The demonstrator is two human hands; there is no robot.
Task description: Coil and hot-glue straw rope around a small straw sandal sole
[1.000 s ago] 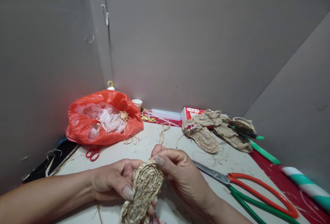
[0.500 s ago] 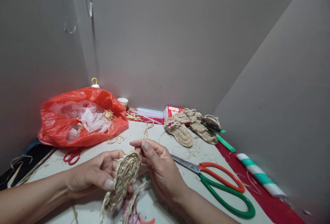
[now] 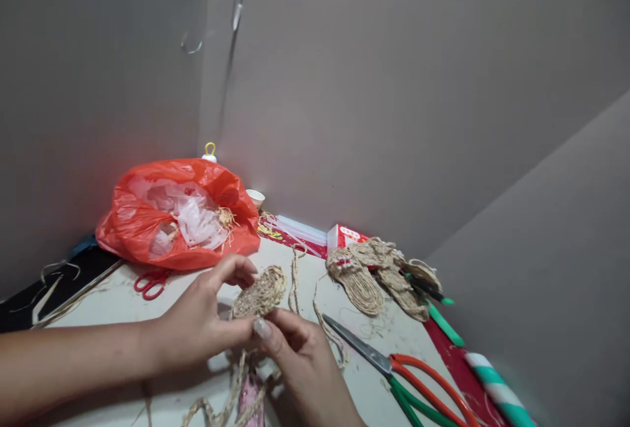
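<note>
My left hand curls around a small sole-shaped piece of braided straw, its thumb reaching along the near edge. My right hand is closed at the near right edge of the same piece, thumb and fingers pinched together close to the left thumb. Whether a strand lies between the right fingertips is hidden. Loose straw braid hangs below the hands, beside a pink object that is partly covered. Another length of braid lies behind the right hand.
Large scissors with orange and green handles lie at the right. Finished-looking straw slippers rest by a red-white box. A red plastic bag and small red scissors are at left. A striped roll lies along the wall.
The straw piece has turned to lie flatter, and my left hand has moved over it. My right hand has shifted down to its near edge. The camera view has tilted and moved left.
</note>
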